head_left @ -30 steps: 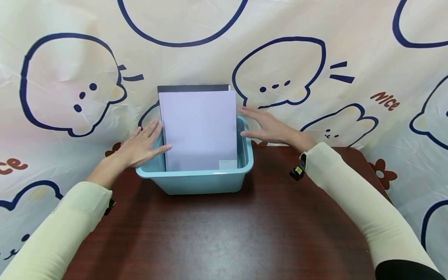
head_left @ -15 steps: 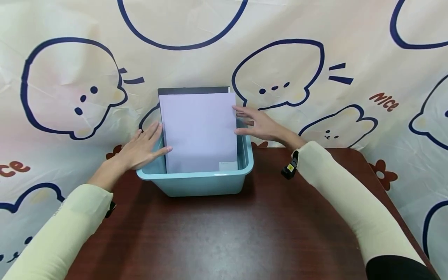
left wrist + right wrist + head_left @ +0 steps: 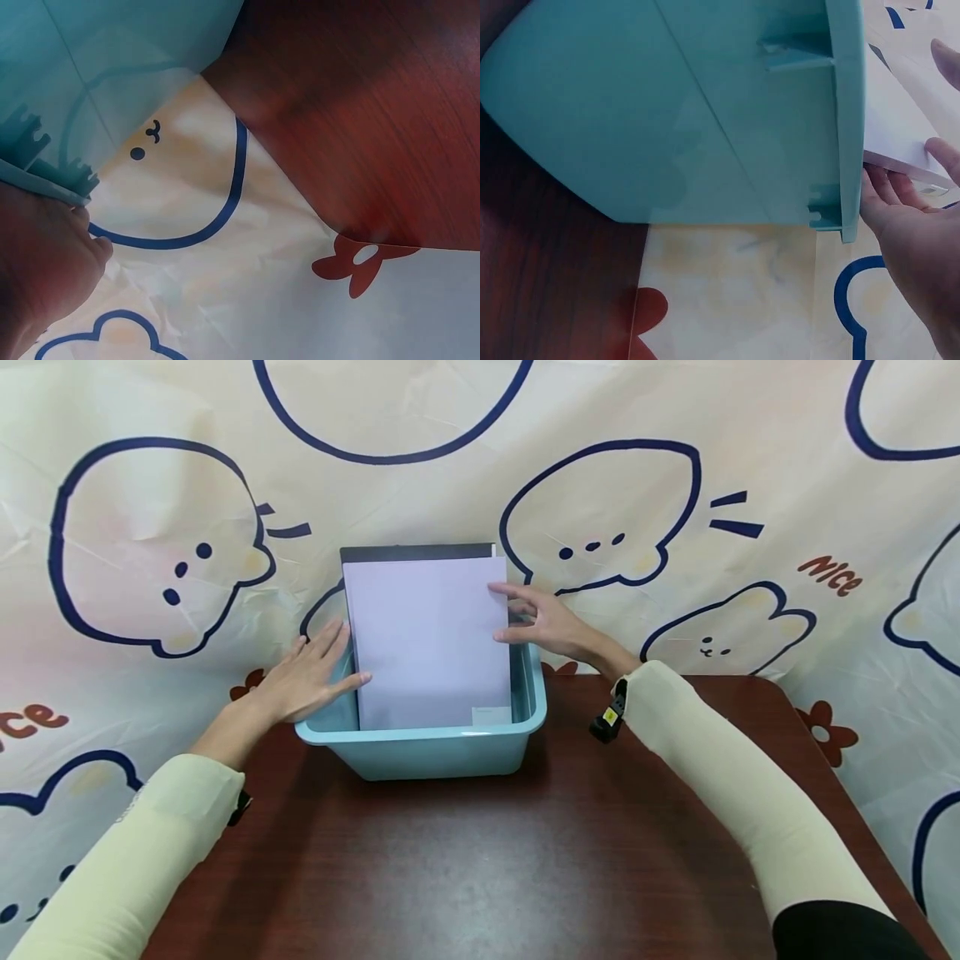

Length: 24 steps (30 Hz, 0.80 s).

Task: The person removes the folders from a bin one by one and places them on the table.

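A light-blue plastic bin stands on the table. Upright inside it is a flat lilac book or folder with a small pale label at its lower right corner. A dark one shows behind its top edge. My left hand rests on the bin's left rim, fingers straight and thumb over the inside. With its index finger on the lilac front, my right hand touches the book's right edge. Its lower fingers lie along that edge, and the thumb stands apart from them.
The dark brown wooden table extends in front of the bin and to its right. A cartoon-printed cloth hangs close behind the bin and along the sides.
My right hand has moved left, from beside the bin's right rim to the book's right edge, its fingers reaching over the front. My left hand has stayed on the rim.
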Tool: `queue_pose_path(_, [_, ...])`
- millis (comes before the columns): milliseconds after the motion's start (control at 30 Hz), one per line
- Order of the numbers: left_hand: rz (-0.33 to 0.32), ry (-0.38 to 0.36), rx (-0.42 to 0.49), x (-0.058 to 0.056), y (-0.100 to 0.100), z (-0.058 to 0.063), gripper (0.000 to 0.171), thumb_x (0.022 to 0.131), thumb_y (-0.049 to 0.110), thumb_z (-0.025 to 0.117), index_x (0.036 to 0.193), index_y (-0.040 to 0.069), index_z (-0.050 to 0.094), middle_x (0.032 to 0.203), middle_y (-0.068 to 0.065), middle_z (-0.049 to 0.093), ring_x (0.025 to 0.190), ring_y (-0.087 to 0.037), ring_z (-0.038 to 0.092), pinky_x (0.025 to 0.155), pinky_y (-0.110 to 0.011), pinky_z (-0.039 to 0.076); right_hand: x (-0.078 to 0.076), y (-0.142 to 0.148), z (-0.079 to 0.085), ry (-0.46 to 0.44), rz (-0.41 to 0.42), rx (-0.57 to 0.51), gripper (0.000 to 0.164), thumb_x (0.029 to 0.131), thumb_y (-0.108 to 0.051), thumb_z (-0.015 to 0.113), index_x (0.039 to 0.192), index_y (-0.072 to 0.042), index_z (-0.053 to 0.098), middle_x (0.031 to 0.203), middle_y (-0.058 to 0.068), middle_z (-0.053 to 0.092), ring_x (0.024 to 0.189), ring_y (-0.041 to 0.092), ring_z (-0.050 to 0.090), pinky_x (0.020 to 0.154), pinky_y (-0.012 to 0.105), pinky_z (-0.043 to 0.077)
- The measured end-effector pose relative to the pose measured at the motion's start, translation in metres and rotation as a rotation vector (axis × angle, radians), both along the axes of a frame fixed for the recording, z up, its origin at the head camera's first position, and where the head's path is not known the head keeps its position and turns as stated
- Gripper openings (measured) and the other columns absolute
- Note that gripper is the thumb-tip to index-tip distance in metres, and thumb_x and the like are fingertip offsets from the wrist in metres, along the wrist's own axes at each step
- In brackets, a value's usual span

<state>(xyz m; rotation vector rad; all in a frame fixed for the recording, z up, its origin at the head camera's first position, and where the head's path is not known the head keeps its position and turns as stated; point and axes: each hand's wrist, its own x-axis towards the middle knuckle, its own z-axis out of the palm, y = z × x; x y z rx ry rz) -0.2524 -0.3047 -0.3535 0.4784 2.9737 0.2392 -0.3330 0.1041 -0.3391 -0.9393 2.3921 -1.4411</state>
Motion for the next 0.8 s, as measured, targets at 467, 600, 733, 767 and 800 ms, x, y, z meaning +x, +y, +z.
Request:
queue_pose_path(467, [0.008,0.004,0.007,-0.001,0.001,-0.001,0.103,0.105,0.069,0.041,0.168,0.002,-0.004,0.177,-0.022,-0.006,0.163,-0.043,-0.001,0.128,-0.066,-0.005,0.003,-0.021,-0.002,0.006,0.055,-0.042,0.082,0.090,-0.022,0.085,0.162,-0.018,0.045,0.171,0.000,0.035,0.157,0.020,0.029,0.128,0.057,0.026])
queue_pose_path(600, [0.011,0.004,0.012,0.000,0.001,-0.001,0.102,0.105,0.069,0.041,0.168,0.002,-0.004,0.177,-0.022,-0.006,0.163,-0.043,-0.001,0.128,-0.066,-0.005,0.002,-0.024,-0.004,0.020,0.064,-0.028,0.082,0.089,-0.023,0.086,0.161,-0.020,0.047,0.170,-0.002,0.038,0.157,0.016,0.029,0.130,0.053,0.020])
queue_pose_path(733, [0.009,0.002,0.012,0.000,0.001,0.000,0.102,0.105,0.068,0.041,0.168,0.003,-0.005,0.177,-0.021,-0.006,0.163,-0.042,-0.001,0.128,-0.065,-0.006,0.003,-0.026,-0.004,0.022,0.068,-0.021,0.082,0.089,-0.024,0.087,0.161,-0.021,0.048,0.170,-0.004,0.039,0.158,0.015,0.029,0.131,0.051,0.019])
queue_pose_path(767, [0.009,0.002,0.011,0.000,0.001,0.000,0.102,0.105,0.068,0.041,0.168,0.003,-0.005,0.177,-0.021,-0.006,0.163,-0.042,-0.001,0.128,-0.065,-0.006,0.003,-0.027,-0.004,0.023,0.068,-0.019,0.082,0.089,-0.024,0.087,0.161,-0.021,0.048,0.170,-0.004,0.038,0.158,0.014,0.029,0.131,0.051,0.019])
queue_pose_path(800, [0.008,0.001,0.010,0.000,0.001,0.001,0.102,0.105,0.068,0.041,0.168,0.003,-0.006,0.177,-0.021,-0.007,0.163,-0.042,-0.001,0.128,-0.065,-0.006,0.003,-0.027,-0.003,0.020,0.066,-0.019,0.083,0.088,-0.024,0.087,0.161,-0.022,0.048,0.170,-0.004,0.038,0.158,0.014,0.029,0.131,0.051,0.019])
